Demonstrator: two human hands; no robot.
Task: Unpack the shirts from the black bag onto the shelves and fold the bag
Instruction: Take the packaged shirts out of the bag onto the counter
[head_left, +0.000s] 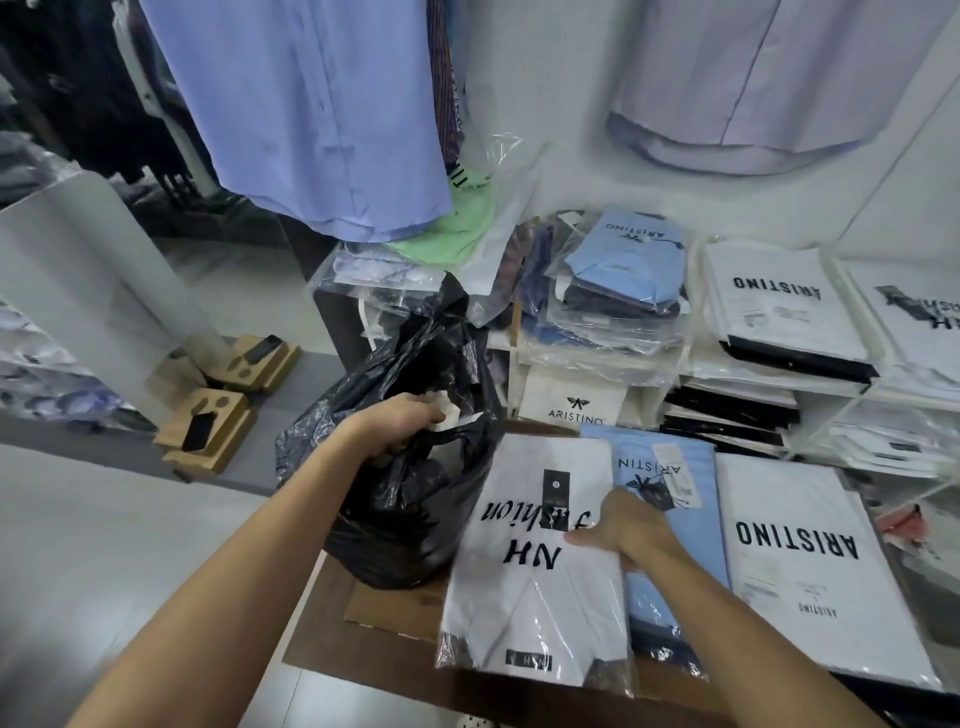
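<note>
Left hand (400, 423) grips the crinkly black bag (410, 467), contents hidden; right hand (621, 527) pinches a glossy wrapped white shirt (535, 587)

packed shirts (795, 566) crowd tabletop, hanging shirt (311, 114) overhead

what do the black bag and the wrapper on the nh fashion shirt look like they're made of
Black bag: thin plastic film, glossy, judging by its sharp crinkles and bright highlights; the left hand grips its mouth. Wrapper on the NH Fashion shirt: clear, shiny plastic, probably a polybag, with glare streaks and wrinkled edges over the white shirt; the right hand holds its edge.
</note>
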